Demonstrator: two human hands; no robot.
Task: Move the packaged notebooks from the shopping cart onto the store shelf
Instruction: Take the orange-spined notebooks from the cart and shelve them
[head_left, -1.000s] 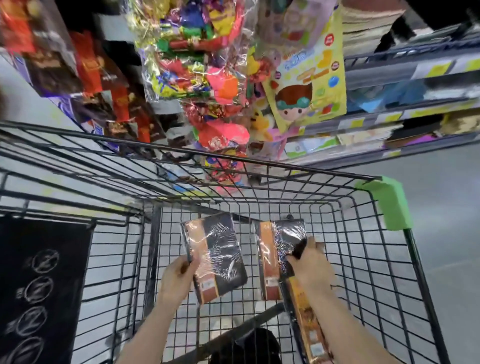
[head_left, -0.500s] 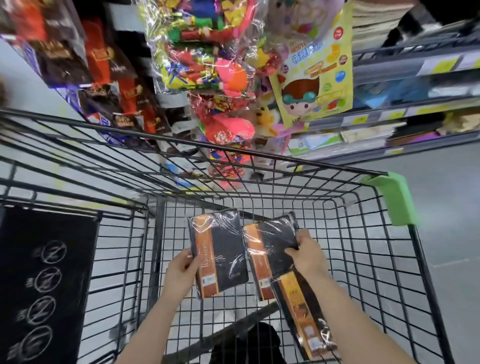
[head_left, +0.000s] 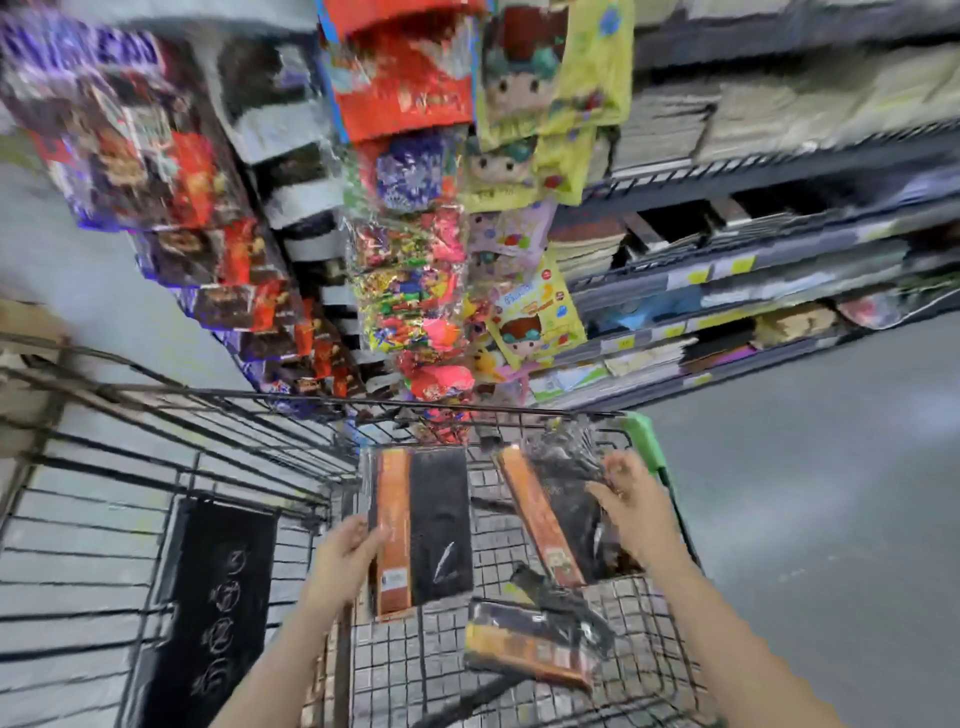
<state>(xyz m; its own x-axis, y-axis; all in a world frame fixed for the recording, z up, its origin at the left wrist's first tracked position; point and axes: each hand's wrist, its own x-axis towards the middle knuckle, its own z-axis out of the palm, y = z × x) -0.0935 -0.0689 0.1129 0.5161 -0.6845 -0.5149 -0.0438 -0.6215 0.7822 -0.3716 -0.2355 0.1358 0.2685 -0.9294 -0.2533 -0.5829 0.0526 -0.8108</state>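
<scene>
My left hand grips a plastic-wrapped black notebook with an orange stripe by its lower left edge, held upright above the black wire shopping cart. My right hand holds a second wrapped black-and-orange notebook, tilted, by its right side. A third wrapped notebook lies flat low in the cart, under my right forearm. The store shelf, stacked with notebooks and paper goods, runs along the upper right. The frame is motion-blurred.
Hanging bags of snacks, toys and sticker packs crowd the rack ahead of the cart. The cart's green corner guard sits by my right hand. A black panel hangs on its left side. Grey floor lies to the right.
Both hands have lifted their notebooks higher, toward the cart's rim. The view has tilted up, showing more of the shelves. The third notebook stays in the cart.
</scene>
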